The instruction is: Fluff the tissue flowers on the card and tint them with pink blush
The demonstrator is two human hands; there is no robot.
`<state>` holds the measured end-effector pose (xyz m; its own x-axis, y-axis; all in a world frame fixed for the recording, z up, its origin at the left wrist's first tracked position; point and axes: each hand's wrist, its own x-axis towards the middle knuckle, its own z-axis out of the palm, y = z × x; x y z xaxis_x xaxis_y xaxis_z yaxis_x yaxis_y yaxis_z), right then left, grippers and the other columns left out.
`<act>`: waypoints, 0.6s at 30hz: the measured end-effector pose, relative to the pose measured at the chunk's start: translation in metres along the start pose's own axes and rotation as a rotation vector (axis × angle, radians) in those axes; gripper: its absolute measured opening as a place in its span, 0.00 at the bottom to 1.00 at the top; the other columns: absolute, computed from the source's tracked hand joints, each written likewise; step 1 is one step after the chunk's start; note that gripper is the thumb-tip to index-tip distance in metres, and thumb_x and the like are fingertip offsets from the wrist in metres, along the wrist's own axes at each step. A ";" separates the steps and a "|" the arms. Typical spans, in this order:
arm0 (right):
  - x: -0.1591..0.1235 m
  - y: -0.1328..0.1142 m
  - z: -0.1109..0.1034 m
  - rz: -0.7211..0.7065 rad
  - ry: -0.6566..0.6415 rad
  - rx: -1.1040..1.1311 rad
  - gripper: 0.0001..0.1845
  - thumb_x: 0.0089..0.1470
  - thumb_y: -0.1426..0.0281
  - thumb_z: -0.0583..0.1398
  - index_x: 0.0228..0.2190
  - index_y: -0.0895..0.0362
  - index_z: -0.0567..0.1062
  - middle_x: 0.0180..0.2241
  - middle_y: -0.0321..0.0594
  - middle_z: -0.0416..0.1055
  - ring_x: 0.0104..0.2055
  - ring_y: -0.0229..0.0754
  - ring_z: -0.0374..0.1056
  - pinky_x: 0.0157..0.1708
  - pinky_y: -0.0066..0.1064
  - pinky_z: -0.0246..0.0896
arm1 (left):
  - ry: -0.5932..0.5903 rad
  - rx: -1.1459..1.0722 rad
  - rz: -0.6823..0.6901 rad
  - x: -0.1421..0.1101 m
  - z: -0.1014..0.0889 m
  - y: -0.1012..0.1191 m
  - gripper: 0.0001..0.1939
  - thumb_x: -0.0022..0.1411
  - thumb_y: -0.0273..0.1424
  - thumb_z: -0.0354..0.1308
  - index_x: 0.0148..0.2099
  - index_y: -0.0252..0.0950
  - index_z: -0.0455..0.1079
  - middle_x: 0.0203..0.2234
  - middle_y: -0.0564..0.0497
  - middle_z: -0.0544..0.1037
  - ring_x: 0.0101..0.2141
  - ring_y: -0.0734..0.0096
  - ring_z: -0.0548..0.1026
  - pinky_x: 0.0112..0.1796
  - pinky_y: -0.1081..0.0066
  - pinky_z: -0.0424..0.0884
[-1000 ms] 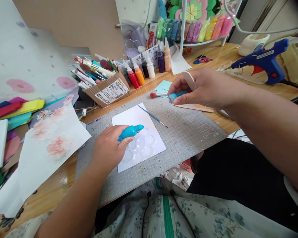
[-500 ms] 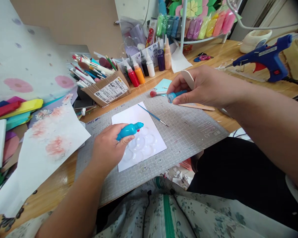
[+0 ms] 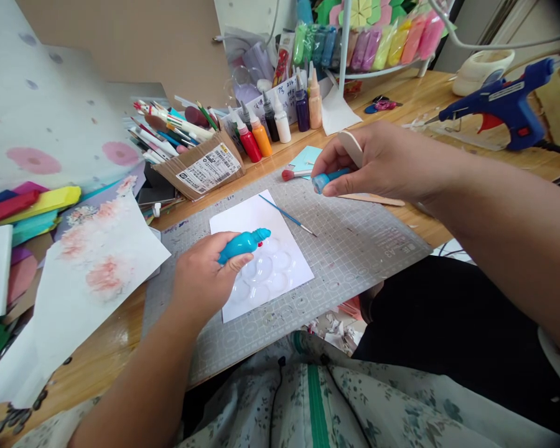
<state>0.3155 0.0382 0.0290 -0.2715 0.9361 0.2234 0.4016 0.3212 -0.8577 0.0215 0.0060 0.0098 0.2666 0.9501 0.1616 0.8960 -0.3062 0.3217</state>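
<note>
My left hand is closed around a turquoise squeeze paint bottle, tilted with its uncapped neck toward the right. Beneath it lies a clear round-welled palette on a sheet of white paper; a small red spot of paint shows beside the bottle's neck. Raised over the mat, my right hand pinches a translucent blue bottle cap. A pale wooden craft stick is also held between its fingers. A thin blue paintbrush rests across the paper's right edge.
Under the paper is a grey cutting mat. Several paint bottles stand behind it, beside a cardboard box of brushes. A blue glue gun is at the right; a painted sheet lies at the left.
Very little differs. My right hand and the cap have shifted slightly left; my left hand holds the bottle as before.
</note>
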 end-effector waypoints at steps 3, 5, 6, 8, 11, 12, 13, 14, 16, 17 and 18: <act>0.000 0.001 -0.001 -0.001 -0.002 -0.007 0.15 0.37 0.62 0.70 0.30 0.54 0.78 0.27 0.36 0.72 0.33 0.42 0.66 0.31 0.33 0.55 | -0.002 -0.037 -0.029 0.001 0.000 0.000 0.14 0.56 0.40 0.57 0.44 0.42 0.73 0.37 0.53 0.79 0.38 0.59 0.76 0.43 0.60 0.69; 0.000 0.001 -0.001 0.006 -0.002 -0.010 0.15 0.38 0.62 0.70 0.30 0.54 0.78 0.28 0.36 0.73 0.33 0.41 0.66 0.31 0.33 0.55 | -0.006 -0.065 -0.043 0.002 -0.001 -0.001 0.14 0.56 0.40 0.58 0.44 0.43 0.73 0.35 0.54 0.79 0.36 0.60 0.76 0.42 0.62 0.70; 0.000 0.001 -0.001 0.011 -0.001 -0.012 0.15 0.38 0.63 0.70 0.30 0.54 0.78 0.28 0.36 0.73 0.33 0.41 0.66 0.31 0.33 0.55 | -0.009 -0.078 -0.048 0.002 -0.001 -0.002 0.14 0.55 0.40 0.58 0.44 0.43 0.73 0.34 0.55 0.79 0.35 0.62 0.76 0.41 0.63 0.70; 0.000 0.001 0.000 0.019 0.000 -0.013 0.15 0.38 0.63 0.70 0.30 0.54 0.78 0.28 0.36 0.73 0.33 0.41 0.66 0.31 0.33 0.55 | -0.010 -0.106 -0.058 0.003 -0.001 -0.003 0.14 0.55 0.40 0.59 0.44 0.44 0.73 0.32 0.56 0.78 0.33 0.64 0.75 0.38 0.65 0.70; 0.000 0.000 0.001 0.022 0.004 -0.006 0.15 0.37 0.62 0.71 0.30 0.54 0.78 0.27 0.36 0.72 0.32 0.40 0.65 0.31 0.33 0.54 | -0.007 -0.146 -0.084 0.003 -0.002 -0.004 0.15 0.54 0.40 0.59 0.44 0.44 0.73 0.30 0.57 0.78 0.32 0.65 0.75 0.36 0.67 0.70; 0.000 0.000 0.002 0.020 0.006 -0.003 0.15 0.36 0.62 0.71 0.29 0.54 0.78 0.27 0.36 0.72 0.32 0.40 0.65 0.31 0.33 0.54 | -0.006 -0.158 -0.094 0.002 -0.002 -0.005 0.15 0.54 0.40 0.59 0.44 0.44 0.73 0.30 0.57 0.78 0.32 0.66 0.75 0.36 0.67 0.70; 0.000 0.000 0.002 0.018 0.008 -0.001 0.15 0.36 0.62 0.71 0.29 0.54 0.78 0.27 0.36 0.72 0.32 0.40 0.65 0.31 0.33 0.54 | -0.006 -0.167 -0.104 0.002 -0.002 -0.005 0.15 0.54 0.40 0.59 0.45 0.44 0.73 0.30 0.57 0.78 0.32 0.66 0.75 0.36 0.67 0.71; 0.000 0.000 0.002 0.016 0.011 -0.001 0.15 0.36 0.63 0.71 0.29 0.54 0.78 0.27 0.35 0.72 0.32 0.40 0.65 0.31 0.33 0.54 | -0.008 -0.171 -0.112 0.002 -0.002 -0.005 0.16 0.54 0.40 0.59 0.45 0.44 0.73 0.30 0.57 0.78 0.32 0.66 0.75 0.36 0.67 0.71; 0.001 0.000 0.003 0.015 0.011 -0.005 0.14 0.37 0.63 0.71 0.29 0.54 0.78 0.26 0.35 0.72 0.32 0.40 0.65 0.31 0.33 0.54 | -0.009 -0.167 -0.117 0.002 -0.002 -0.005 0.17 0.54 0.40 0.59 0.46 0.44 0.73 0.31 0.57 0.78 0.33 0.66 0.75 0.36 0.67 0.71; 0.001 0.000 0.003 0.016 0.008 -0.008 0.14 0.37 0.63 0.71 0.29 0.54 0.78 0.26 0.35 0.72 0.31 0.39 0.64 0.30 0.33 0.53 | -0.007 -0.158 -0.112 0.002 -0.002 -0.005 0.17 0.54 0.40 0.60 0.46 0.44 0.73 0.32 0.56 0.78 0.33 0.65 0.75 0.37 0.67 0.71; 0.001 -0.001 0.003 0.018 0.005 -0.010 0.14 0.37 0.64 0.70 0.29 0.54 0.78 0.26 0.35 0.72 0.31 0.39 0.64 0.30 0.33 0.53 | -0.006 -0.146 -0.102 0.002 -0.002 -0.005 0.17 0.54 0.40 0.60 0.46 0.44 0.73 0.33 0.56 0.78 0.34 0.65 0.75 0.37 0.66 0.71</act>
<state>0.3124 0.0386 0.0283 -0.2598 0.9425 0.2101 0.4156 0.3055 -0.8567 0.0168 0.0095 0.0099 0.1792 0.9770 0.1156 0.8574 -0.2127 0.4687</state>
